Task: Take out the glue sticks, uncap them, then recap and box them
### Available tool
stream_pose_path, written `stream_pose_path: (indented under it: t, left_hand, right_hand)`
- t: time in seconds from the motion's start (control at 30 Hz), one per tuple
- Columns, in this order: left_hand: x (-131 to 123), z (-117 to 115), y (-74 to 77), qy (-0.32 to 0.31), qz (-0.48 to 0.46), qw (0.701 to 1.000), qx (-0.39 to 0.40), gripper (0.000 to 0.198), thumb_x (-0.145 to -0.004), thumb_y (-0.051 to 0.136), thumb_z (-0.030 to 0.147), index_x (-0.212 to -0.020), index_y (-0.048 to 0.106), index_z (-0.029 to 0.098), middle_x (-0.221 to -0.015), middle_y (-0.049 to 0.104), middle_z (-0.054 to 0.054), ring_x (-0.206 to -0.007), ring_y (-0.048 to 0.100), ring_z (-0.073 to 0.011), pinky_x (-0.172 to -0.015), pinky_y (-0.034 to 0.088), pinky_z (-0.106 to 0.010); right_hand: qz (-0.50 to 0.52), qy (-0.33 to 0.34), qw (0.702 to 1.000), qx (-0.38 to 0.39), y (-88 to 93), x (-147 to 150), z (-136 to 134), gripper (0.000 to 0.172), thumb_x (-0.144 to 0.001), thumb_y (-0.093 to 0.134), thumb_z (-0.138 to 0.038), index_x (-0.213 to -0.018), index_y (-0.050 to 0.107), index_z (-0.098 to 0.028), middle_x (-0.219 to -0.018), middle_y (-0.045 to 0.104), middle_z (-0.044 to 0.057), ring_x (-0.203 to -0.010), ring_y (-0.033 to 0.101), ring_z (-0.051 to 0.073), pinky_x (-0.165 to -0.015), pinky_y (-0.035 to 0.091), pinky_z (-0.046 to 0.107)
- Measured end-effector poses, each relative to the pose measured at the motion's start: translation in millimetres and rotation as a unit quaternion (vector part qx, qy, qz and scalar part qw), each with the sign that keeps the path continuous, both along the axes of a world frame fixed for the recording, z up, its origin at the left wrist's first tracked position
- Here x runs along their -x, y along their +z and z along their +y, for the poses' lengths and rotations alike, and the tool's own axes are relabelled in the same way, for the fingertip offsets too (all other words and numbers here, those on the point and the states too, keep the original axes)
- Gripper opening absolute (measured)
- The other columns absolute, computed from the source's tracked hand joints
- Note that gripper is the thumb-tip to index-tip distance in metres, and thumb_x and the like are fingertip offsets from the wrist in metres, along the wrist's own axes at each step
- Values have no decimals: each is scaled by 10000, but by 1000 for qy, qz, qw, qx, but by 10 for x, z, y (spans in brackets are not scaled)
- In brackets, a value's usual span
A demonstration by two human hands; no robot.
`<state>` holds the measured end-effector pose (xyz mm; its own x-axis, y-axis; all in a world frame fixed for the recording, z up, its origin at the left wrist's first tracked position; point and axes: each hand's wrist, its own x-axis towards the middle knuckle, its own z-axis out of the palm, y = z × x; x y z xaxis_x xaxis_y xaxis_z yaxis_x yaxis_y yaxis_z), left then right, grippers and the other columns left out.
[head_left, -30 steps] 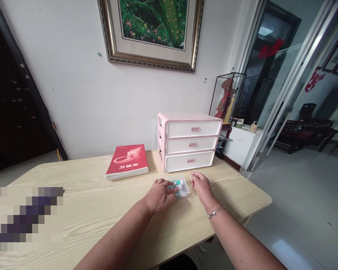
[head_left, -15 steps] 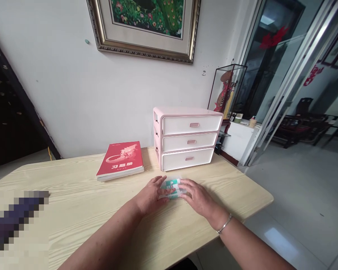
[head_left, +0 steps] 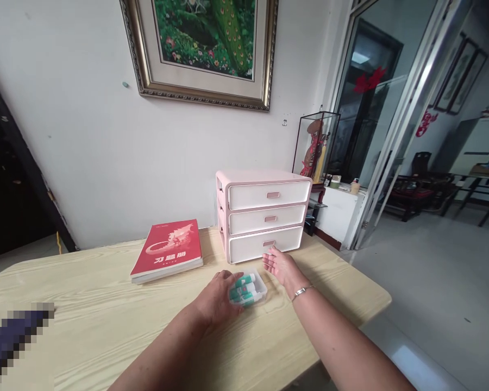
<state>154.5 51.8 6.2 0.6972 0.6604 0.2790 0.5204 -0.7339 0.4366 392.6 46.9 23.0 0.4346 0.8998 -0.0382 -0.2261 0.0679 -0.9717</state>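
Observation:
My left hand grips the left side of a small clear plastic box that rests on the table. Inside lie several green-and-white tubes with white ends, which look like glue sticks. My right hand, a bracelet at its wrist, is held in front of the bottom drawer of a pink and white cabinet. Its fingers are loosely apart near the pink handle and hold nothing; whether a fingertip touches the handle I cannot tell. All three drawers are closed.
Left of the cabinet, a thick red book lies on the wooden table. A framed peacock picture hangs on the wall above. Beyond the table's right edge are a glass display case and sliding doors. A pixelated patch covers the lower left.
My right hand has left the box and moved up to the bottom drawer's handle. My left hand stays at the box, whose contents now show more. The camera view has tilted up slightly.

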Motion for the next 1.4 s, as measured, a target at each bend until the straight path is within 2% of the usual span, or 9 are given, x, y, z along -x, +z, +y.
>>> stream_pose_path:
  t: [0.17,0.33,0.53,0.63,0.87,1.0,1.23,1.33,1.4]
  left_hand:
    - [188,-100,121,31,-32,998,53,738,-616,743,282,-1333,576,235,-1213,620,-118,-1087,610,-293,-944,518,-371]
    - [384,-166,579,74,-116,982,131,695,-628,760,332,-1298,602,243,-1276,571,-97,-1073,612,-266,-895,538,-356]
    - [243,-179,1338,94,-166,961,201,735,-625,774,378,-1324,578,266,-1209,615,-69,-994,644,-253,-697,575,-311]
    - [-11,-39,1502,74,-146,968,192,726,-658,765,380,-1344,561,258,-1170,649,-62,-991,664,-241,-766,570,-317]
    - [-885,335,1168,38,11,991,124,743,-600,811,373,-1279,601,159,-1054,720,-120,-959,694,-314,-830,553,-404]
    - [-1072,431,934,33,78,990,115,575,-635,774,401,-1160,693,181,-1128,714,-132,-1012,683,-337,-881,534,-422]
    - [-882,368,1020,63,35,994,82,439,-796,637,305,-1228,671,231,-1221,688,-67,-1092,655,-263,-956,502,-340]
    - [-577,-20,1034,113,-81,990,18,400,-914,478,268,-1285,618,222,-1314,624,-76,-1209,576,-223,-1058,426,-343]
    - [-270,-423,906,107,-283,952,-48,282,-917,480,254,-1071,710,202,-1109,698,-101,-1074,633,-227,-982,484,-372]
  right_hand:
    - [67,-12,998,2,105,58,300,307,-927,593,-451,-1028,635,-165,-844,672,74,-693,655,169,-618,572,307]
    - [106,-52,993,15,61,116,328,292,-960,589,-344,-1184,594,-157,-1132,631,73,-906,646,182,-772,570,365]
    - [146,-113,981,65,-98,78,-127,237,-893,549,-368,-766,586,-171,-638,608,4,-559,616,123,-435,434,182]
    - [156,-127,976,84,-130,38,-444,157,-820,570,-320,-747,584,-181,-631,627,15,-563,636,134,-412,409,180]
    - [167,-116,976,82,-152,49,-776,157,-785,586,-329,-753,598,-176,-640,644,26,-561,644,146,-420,425,195]
    - [197,-98,973,72,-169,53,-753,167,-785,606,-328,-796,595,-162,-674,655,26,-591,651,144,-455,468,204]
    - [221,-110,968,37,-158,62,-479,161,-811,608,-302,-797,571,-145,-642,647,32,-576,644,153,-536,556,264]
    - [212,-93,973,10,-89,84,-253,183,-806,640,-323,-783,564,-158,-617,628,16,-556,628,149,-572,575,279]
    - [201,-73,977,-9,-18,103,-103,179,-807,652,-329,-794,569,-170,-600,604,-6,-542,612,142,-579,573,268]
